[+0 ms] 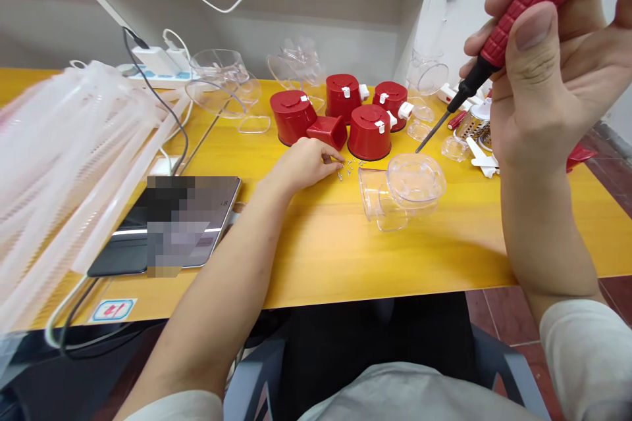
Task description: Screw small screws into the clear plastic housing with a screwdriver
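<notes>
My right hand [538, 79] grips a red-handled screwdriver [538, 3], its thin black shaft angled down toward the table. The tip hangs in the air above a clear plastic food-chopper cup [395, 194] lying on its side. My left hand [303, 164] rests on the yellow table with its fingertips at a small scatter of tiny metal screws [348, 170]. Whether those fingers pinch a screw is hidden. Just beyond that hand stand several red cylindrical lids with white clips, the closest being a red lid [369, 133], beside a red square spout piece [326, 132].
Clear plastic bowls [222, 82] stand behind the red lids. A metal grater drum [471, 123] and white parts lie at the right. Clear plastic sleeves [69, 164] pile up at the left, next to a tablet [168, 227] with a blurred area. A power strip [153, 72] sits at the back.
</notes>
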Action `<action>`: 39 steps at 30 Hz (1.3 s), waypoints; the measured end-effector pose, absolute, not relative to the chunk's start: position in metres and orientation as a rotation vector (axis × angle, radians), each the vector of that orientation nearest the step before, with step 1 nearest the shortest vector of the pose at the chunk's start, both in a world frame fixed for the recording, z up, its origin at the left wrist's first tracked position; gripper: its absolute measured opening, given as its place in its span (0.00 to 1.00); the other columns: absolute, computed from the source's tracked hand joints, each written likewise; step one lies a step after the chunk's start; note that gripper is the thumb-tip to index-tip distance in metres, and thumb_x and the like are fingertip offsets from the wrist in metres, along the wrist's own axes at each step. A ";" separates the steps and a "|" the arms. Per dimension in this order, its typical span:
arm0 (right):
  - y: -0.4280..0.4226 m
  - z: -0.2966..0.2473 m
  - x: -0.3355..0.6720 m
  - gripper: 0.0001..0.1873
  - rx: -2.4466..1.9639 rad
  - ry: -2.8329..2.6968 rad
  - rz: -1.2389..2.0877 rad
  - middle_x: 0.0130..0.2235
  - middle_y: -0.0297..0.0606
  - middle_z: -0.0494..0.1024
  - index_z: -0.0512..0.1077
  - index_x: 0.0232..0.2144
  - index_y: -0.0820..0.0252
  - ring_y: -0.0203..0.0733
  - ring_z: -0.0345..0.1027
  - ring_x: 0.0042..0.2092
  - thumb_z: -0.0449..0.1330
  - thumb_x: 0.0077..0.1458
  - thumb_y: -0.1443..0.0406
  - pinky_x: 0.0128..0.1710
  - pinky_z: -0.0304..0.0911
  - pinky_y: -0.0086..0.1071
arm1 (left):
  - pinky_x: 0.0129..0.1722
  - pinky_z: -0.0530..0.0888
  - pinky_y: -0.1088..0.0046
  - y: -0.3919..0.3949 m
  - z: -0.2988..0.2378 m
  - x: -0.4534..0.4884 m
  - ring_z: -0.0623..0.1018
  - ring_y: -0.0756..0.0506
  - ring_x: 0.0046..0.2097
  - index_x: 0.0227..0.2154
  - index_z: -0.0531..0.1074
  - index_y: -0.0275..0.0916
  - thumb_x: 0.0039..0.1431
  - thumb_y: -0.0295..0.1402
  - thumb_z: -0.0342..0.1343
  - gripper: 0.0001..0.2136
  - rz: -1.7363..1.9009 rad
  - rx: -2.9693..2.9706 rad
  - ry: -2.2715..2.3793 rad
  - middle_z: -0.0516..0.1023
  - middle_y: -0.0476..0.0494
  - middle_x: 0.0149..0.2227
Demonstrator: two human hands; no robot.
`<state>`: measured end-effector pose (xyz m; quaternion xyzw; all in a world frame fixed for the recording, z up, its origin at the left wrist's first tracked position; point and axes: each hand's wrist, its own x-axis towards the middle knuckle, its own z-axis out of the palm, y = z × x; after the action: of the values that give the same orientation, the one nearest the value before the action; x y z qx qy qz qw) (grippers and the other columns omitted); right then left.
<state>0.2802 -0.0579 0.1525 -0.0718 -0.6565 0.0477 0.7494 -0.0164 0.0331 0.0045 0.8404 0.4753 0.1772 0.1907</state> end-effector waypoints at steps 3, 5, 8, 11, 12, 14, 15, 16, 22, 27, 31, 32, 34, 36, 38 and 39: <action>-0.067 0.153 0.278 0.17 -0.199 -1.431 0.107 0.48 0.15 0.90 0.77 0.56 0.40 0.24 0.88 0.47 0.76 0.71 0.54 0.44 0.89 0.23 | 0.50 0.83 0.61 0.033 0.002 -0.015 0.93 0.33 0.47 0.48 0.97 0.45 0.66 0.37 0.69 0.13 0.515 2.361 1.312 0.97 0.38 0.46; -0.070 0.154 0.277 0.18 -0.216 -1.428 0.118 0.47 0.16 0.91 0.78 0.55 0.39 0.27 0.89 0.47 0.77 0.69 0.53 0.44 0.90 0.24 | 0.50 0.83 0.61 0.034 0.000 -0.015 0.93 0.33 0.47 0.46 0.97 0.44 0.66 0.37 0.69 0.13 0.532 2.365 1.293 0.97 0.38 0.46; -0.069 0.154 0.275 0.20 -0.229 -1.412 0.137 0.46 0.16 0.90 0.78 0.53 0.39 0.29 0.89 0.46 0.80 0.65 0.51 0.43 0.90 0.26 | 0.48 0.82 0.61 0.036 -0.004 -0.014 0.92 0.34 0.45 0.43 0.97 0.45 0.65 0.37 0.69 0.12 0.573 2.377 1.247 0.97 0.38 0.44; -0.064 0.151 0.274 0.22 -0.180 -1.372 0.109 0.46 0.17 0.90 0.77 0.55 0.41 0.26 0.86 0.42 0.77 0.67 0.47 0.41 0.87 0.27 | 0.45 0.80 0.62 0.039 -0.006 -0.014 0.91 0.35 0.42 0.38 0.96 0.46 0.63 0.38 0.68 0.10 0.614 2.382 1.200 0.96 0.38 0.41; -0.063 0.150 0.274 0.22 -0.170 -1.367 0.103 0.46 0.17 0.89 0.77 0.56 0.41 0.26 0.86 0.41 0.76 0.68 0.46 0.41 0.87 0.27 | 0.43 0.80 0.62 0.039 -0.006 -0.014 0.90 0.35 0.41 0.37 0.95 0.46 0.62 0.39 0.68 0.10 0.626 2.383 1.193 0.95 0.38 0.40; -0.061 0.150 0.275 0.20 -0.176 -1.378 0.110 0.47 0.19 0.90 0.77 0.55 0.41 0.28 0.86 0.41 0.77 0.68 0.48 0.42 0.87 0.30 | 0.41 0.78 0.63 0.038 -0.003 -0.015 0.88 0.37 0.38 0.34 0.93 0.45 0.60 0.39 0.68 0.09 0.668 2.384 1.183 0.94 0.39 0.37; -0.061 0.150 0.275 0.20 -0.180 -1.379 0.114 0.46 0.20 0.90 0.77 0.54 0.41 0.29 0.85 0.41 0.78 0.67 0.49 0.42 0.88 0.31 | 0.40 0.77 0.64 0.036 -0.001 -0.016 0.87 0.38 0.37 0.33 0.92 0.44 0.59 0.39 0.68 0.08 0.706 2.373 1.175 0.93 0.39 0.36; -0.061 0.151 0.276 0.21 -0.188 -1.378 0.122 0.46 0.21 0.90 0.77 0.53 0.42 0.31 0.85 0.40 0.79 0.66 0.49 0.41 0.88 0.32 | 0.39 0.77 0.65 0.033 0.001 -0.016 0.85 0.39 0.35 0.33 0.90 0.44 0.58 0.39 0.68 0.08 0.754 2.345 1.165 0.93 0.40 0.36; -0.064 0.156 0.274 0.25 -0.196 -1.292 0.148 0.42 0.23 0.89 0.74 0.49 0.43 0.37 0.85 0.39 0.82 0.60 0.48 0.37 0.88 0.37 | 0.28 0.73 0.69 0.018 0.008 -0.003 0.81 0.43 0.26 0.30 0.82 0.42 0.52 0.42 0.71 0.10 1.045 1.831 1.123 0.83 0.45 0.24; -0.059 0.152 0.274 0.25 -0.178 -1.347 0.116 0.45 0.21 0.90 0.74 0.53 0.45 0.27 0.84 0.39 0.79 0.65 0.46 0.40 0.87 0.27 | 0.33 0.81 0.67 0.016 0.006 0.015 0.85 0.43 0.30 0.28 0.81 0.40 0.47 0.42 0.77 0.13 1.200 1.625 0.968 0.85 0.42 0.27; -0.056 0.149 0.273 0.19 -0.147 -1.367 0.133 0.47 0.19 0.90 0.79 0.54 0.40 0.26 0.87 0.46 0.78 0.67 0.49 0.43 0.87 0.22 | 0.37 0.85 0.65 0.015 0.004 0.021 0.85 0.44 0.32 0.31 0.86 0.39 0.46 0.40 0.79 0.13 1.216 1.542 0.914 0.88 0.42 0.31; -0.054 0.149 0.274 0.17 -0.131 -1.369 0.138 0.47 0.19 0.90 0.81 0.53 0.38 0.27 0.87 0.46 0.79 0.66 0.51 0.42 0.87 0.22 | 0.39 0.86 0.65 0.014 0.003 0.022 0.86 0.44 0.33 0.33 0.87 0.39 0.46 0.40 0.80 0.14 1.219 1.528 0.909 0.89 0.41 0.32; -0.049 0.148 0.275 0.17 -0.109 -1.358 0.147 0.47 0.20 0.90 0.83 0.53 0.35 0.29 0.87 0.46 0.80 0.65 0.53 0.42 0.88 0.23 | 0.41 0.87 0.65 0.014 0.001 0.023 0.86 0.44 0.35 0.36 0.90 0.38 0.47 0.41 0.81 0.15 1.224 1.518 0.900 0.91 0.40 0.36; -0.042 0.147 0.278 0.21 -0.114 -1.333 0.142 0.53 0.22 0.89 0.84 0.56 0.34 0.31 0.86 0.45 0.81 0.63 0.51 0.40 0.89 0.27 | 0.43 0.87 0.65 0.014 -0.001 0.023 0.87 0.44 0.37 0.38 0.93 0.39 0.49 0.42 0.82 0.16 1.229 1.528 0.894 0.93 0.39 0.38; -0.036 0.146 0.283 0.26 -0.146 -1.313 0.122 0.62 0.24 0.84 0.84 0.59 0.32 0.33 0.86 0.46 0.82 0.61 0.49 0.37 0.89 0.31 | 0.44 0.86 0.64 0.014 -0.003 0.024 0.87 0.43 0.38 0.39 0.94 0.39 0.50 0.43 0.82 0.16 1.229 1.537 0.901 0.94 0.38 0.39; -0.033 0.146 0.285 0.26 -0.153 -1.314 0.102 0.64 0.24 0.82 0.85 0.58 0.31 0.33 0.86 0.45 0.82 0.60 0.48 0.36 0.89 0.32 | 0.44 0.86 0.64 0.014 -0.004 0.025 0.87 0.42 0.39 0.38 0.94 0.40 0.50 0.44 0.82 0.16 1.226 1.537 0.907 0.94 0.37 0.40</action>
<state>0.2846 -0.0332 0.1460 -0.0710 -0.6098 0.0473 0.7880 0.0252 0.0141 -0.0039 0.6269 0.3701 0.5001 0.4689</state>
